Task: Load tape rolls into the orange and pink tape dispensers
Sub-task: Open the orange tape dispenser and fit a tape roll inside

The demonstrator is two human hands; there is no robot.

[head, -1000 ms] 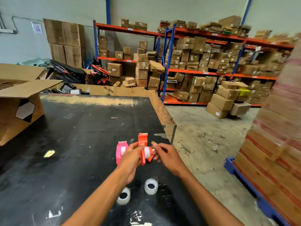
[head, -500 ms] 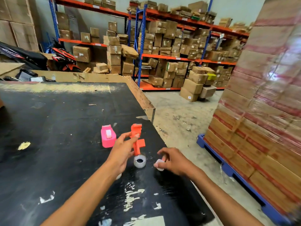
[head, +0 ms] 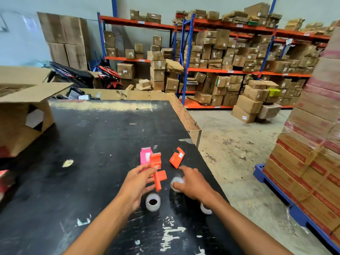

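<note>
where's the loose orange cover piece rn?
In the head view, the orange cover piece lies flat on the black table near its right edge, just beyond the right hand and right of the orange dispenser.

On the table (head: 92,144), a tape roll (head: 153,202) lies nearest — dispensers (head: 156,162) behind it.
</note>
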